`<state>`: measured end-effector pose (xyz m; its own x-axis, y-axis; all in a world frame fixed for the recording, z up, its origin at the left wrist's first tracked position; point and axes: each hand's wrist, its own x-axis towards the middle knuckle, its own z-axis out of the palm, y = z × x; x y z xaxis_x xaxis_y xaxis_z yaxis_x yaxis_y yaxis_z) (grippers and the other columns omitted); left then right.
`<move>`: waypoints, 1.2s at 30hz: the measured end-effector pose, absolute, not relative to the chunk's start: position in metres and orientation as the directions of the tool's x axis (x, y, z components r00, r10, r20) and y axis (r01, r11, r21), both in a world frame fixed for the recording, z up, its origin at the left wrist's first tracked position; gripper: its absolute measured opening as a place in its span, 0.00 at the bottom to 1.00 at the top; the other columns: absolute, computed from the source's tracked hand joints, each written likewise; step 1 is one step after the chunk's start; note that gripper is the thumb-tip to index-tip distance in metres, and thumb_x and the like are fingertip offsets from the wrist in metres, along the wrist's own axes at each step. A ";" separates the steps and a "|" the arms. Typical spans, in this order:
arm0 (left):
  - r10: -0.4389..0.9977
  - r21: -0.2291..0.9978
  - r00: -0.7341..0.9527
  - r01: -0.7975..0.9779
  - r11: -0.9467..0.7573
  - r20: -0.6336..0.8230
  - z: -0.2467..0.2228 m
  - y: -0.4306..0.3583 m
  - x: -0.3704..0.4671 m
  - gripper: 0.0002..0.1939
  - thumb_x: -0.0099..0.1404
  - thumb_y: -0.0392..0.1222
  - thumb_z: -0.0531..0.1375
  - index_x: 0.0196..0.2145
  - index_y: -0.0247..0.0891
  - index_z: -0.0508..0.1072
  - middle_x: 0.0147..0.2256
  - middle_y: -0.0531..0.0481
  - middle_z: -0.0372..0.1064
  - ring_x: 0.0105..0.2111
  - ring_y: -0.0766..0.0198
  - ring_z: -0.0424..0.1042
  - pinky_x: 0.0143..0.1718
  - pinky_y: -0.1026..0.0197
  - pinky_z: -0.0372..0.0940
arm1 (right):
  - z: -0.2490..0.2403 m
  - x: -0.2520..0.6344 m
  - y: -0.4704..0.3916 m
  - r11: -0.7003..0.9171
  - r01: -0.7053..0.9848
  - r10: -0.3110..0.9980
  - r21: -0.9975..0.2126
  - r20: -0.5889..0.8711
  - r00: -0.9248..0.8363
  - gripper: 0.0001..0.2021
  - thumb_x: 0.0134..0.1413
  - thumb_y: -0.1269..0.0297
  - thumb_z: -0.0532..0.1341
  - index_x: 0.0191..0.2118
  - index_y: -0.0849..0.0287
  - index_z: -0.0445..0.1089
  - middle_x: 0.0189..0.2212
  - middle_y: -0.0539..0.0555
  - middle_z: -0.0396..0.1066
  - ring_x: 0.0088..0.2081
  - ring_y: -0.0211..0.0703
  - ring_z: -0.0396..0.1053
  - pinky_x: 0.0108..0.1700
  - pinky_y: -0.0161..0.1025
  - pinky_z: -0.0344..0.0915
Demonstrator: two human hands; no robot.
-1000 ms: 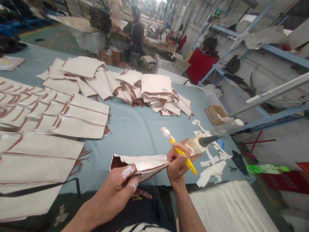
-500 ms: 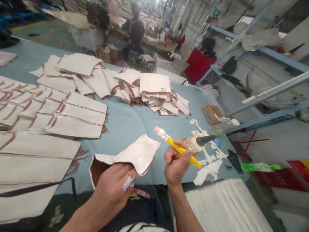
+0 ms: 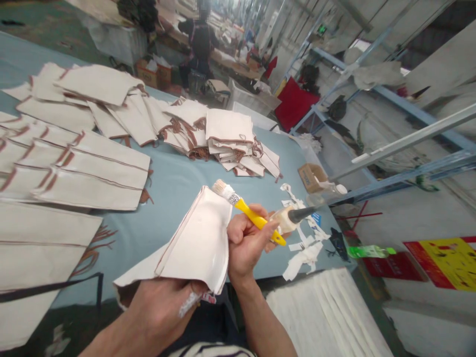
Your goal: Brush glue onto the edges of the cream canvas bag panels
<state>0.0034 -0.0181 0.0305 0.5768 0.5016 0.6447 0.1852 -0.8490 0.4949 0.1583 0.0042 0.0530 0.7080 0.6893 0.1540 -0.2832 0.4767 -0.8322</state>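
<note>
My left hand [image 3: 159, 310] grips the lower edge of a cream fabric piece [image 3: 197, 233] with brown edging; its fingers are partly hidden behind the fabric. White residue coats the skin near the thumb. In my right hand [image 3: 247, 243] are a yellow-handled brush [image 3: 256, 216] and a squeeze bottle [image 3: 285, 219] with a dark pointed nozzle. The nozzle points right, while the brush bristles point up and left, close to the top edge of the fabric piece. The right knuckles are beside the fabric's right edge.
Overlapping cream pieces [image 3: 96, 168] lie in rows at left. A loose pile [image 3: 228, 126] spreads along the far side of the blue-covered table [image 3: 174, 198]. White scraps [image 3: 305, 255], a cardboard box [image 3: 312, 177] and a green bottle [image 3: 372, 252] are at right. A person [image 3: 201, 44] sits beyond.
My left hand has raised and turned the fabric piece, so its broad side now faces me. My right hand has come left with the brush and bottle, closer to the fabric. The view has shifted.
</note>
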 end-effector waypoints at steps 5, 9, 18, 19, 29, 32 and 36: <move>0.512 0.492 0.595 0.213 -0.844 0.620 0.029 -0.016 0.001 0.14 0.74 0.30 0.53 0.40 0.41 0.77 0.33 0.48 0.75 0.34 0.59 0.75 0.42 0.60 0.71 | 0.051 0.160 0.006 0.464 -0.303 0.704 -0.833 0.139 0.696 0.25 0.67 0.35 0.52 0.42 0.52 0.72 0.13 0.39 0.53 0.16 0.34 0.43 0.21 0.31 0.45; 0.512 0.487 0.611 0.225 -0.844 0.604 0.028 -0.014 0.002 0.14 0.74 0.31 0.53 0.40 0.42 0.77 0.32 0.48 0.75 0.34 0.57 0.74 0.38 0.59 0.68 | 0.050 0.163 0.009 0.454 -0.297 0.695 -0.840 0.126 0.708 0.25 0.65 0.34 0.54 0.41 0.51 0.73 0.13 0.39 0.54 0.16 0.34 0.44 0.21 0.31 0.45; 0.653 0.608 0.543 0.295 -0.737 0.528 0.035 -0.002 -0.003 0.14 0.72 0.29 0.52 0.47 0.42 0.72 0.33 0.52 0.72 0.33 0.62 0.73 0.36 0.64 0.66 | 0.039 0.187 0.002 0.319 -0.456 0.727 -0.831 -0.094 0.680 0.26 0.57 0.33 0.62 0.32 0.54 0.75 0.12 0.40 0.53 0.16 0.33 0.45 0.21 0.31 0.47; 0.666 0.623 0.535 0.297 -0.724 0.520 0.035 -0.001 -0.004 0.13 0.72 0.29 0.52 0.46 0.43 0.72 0.33 0.53 0.71 0.33 0.63 0.72 0.35 0.64 0.65 | 0.038 0.191 0.000 0.295 -0.493 0.736 -0.819 -0.134 0.663 0.25 0.56 0.34 0.64 0.32 0.55 0.74 0.11 0.39 0.52 0.16 0.32 0.44 0.21 0.30 0.47; 0.722 0.705 0.511 0.279 -0.653 0.466 0.031 -0.001 -0.002 0.11 0.72 0.31 0.53 0.42 0.42 0.73 0.36 0.52 0.74 0.37 0.64 0.75 0.41 0.66 0.68 | 0.031 0.203 -0.010 0.198 -0.664 0.755 -0.721 -0.320 0.572 0.25 0.51 0.36 0.69 0.29 0.56 0.73 0.11 0.37 0.49 0.16 0.30 0.38 0.19 0.28 0.44; 0.724 0.713 0.513 0.271 -0.646 0.461 0.027 -0.002 -0.001 0.11 0.73 0.31 0.53 0.44 0.42 0.74 0.40 0.50 0.76 0.39 0.64 0.76 0.43 0.67 0.69 | 0.035 0.201 -0.011 0.176 -0.725 0.770 -0.666 -0.366 0.523 0.23 0.51 0.38 0.70 0.29 0.56 0.73 0.11 0.36 0.48 0.16 0.29 0.37 0.19 0.28 0.44; 0.730 0.732 0.532 0.269 -0.626 0.429 0.021 -0.005 -0.001 0.12 0.74 0.32 0.53 0.46 0.42 0.75 0.42 0.49 0.78 0.41 0.63 0.77 0.44 0.67 0.70 | 0.040 0.201 -0.012 0.114 -0.845 0.801 -0.523 -0.455 0.390 0.20 0.56 0.44 0.70 0.28 0.57 0.72 0.11 0.35 0.43 0.16 0.30 0.33 0.18 0.27 0.43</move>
<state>-0.0005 -0.0047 0.0210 0.5316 0.7304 0.4289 0.2692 -0.6258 0.7320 0.2009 -0.0124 0.0398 0.3898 0.8009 -0.4545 -0.8448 0.1145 -0.5227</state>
